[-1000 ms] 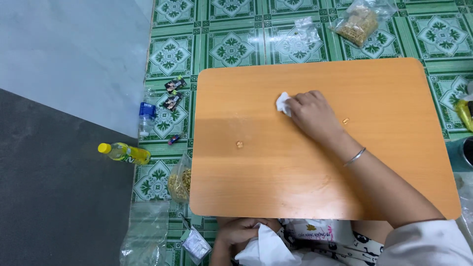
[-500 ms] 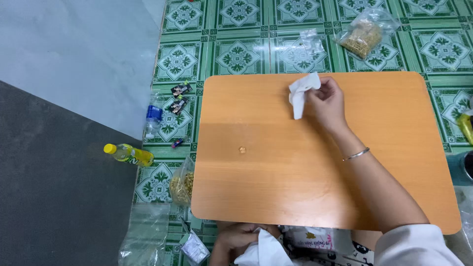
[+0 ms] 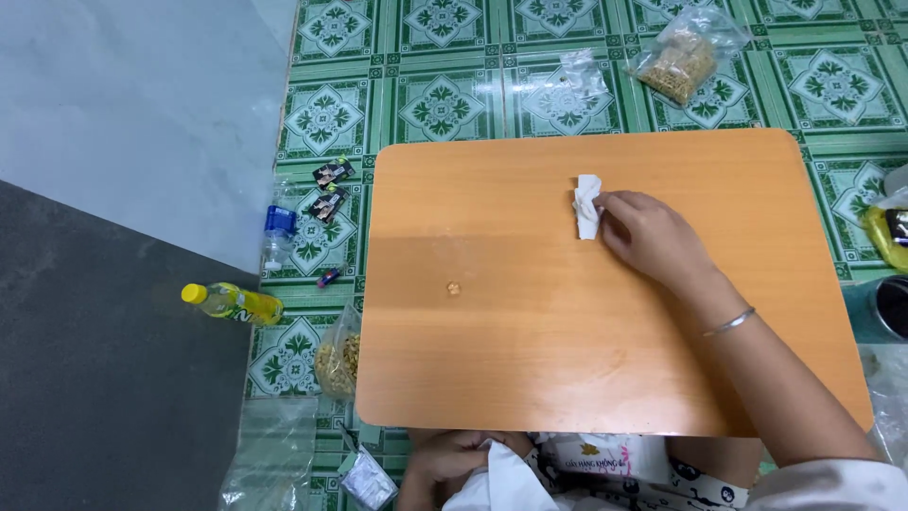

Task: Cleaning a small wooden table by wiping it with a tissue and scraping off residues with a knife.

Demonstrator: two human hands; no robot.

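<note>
Your right hand (image 3: pixel 653 237) pins a crumpled white tissue (image 3: pixel 587 205) flat against the orange tabletop (image 3: pixel 530 360), fingertips curled over its right edge and pressing down, with the palm trailing behind and a thin metal bangle (image 3: pixel 730 324) on the wrist. The tissue sits in the upper middle of the table, bunched into a narrow upright wad, creased and folded on itself, still clean-looking from this angle. By the look of it, you are mid-wipe, working the far half of the surface. A small crumb (image 3: pixel 454 288) lies on the wood well apart from the tissue, toward the left centre; reaching it would call for a sweep across and toward you with steady downward pressure, so that the wad stays under the fingers and does not roll out.

Your left hand (image 3: pixel 454 464) rests below the near table edge, its fingers closed around a second bundle of white tissue (image 3: pixel 506 483), beside a tissue packet (image 3: pixel 605 459).

On the green patterned floor tiles (image 3: pixel 435 104), a yellow-capped bottle (image 3: pixel 234 303), a clear bottle with a blue label (image 3: pixel 279 227) and a bag of snacks (image 3: pixel 683 59) lie around the table.
</note>
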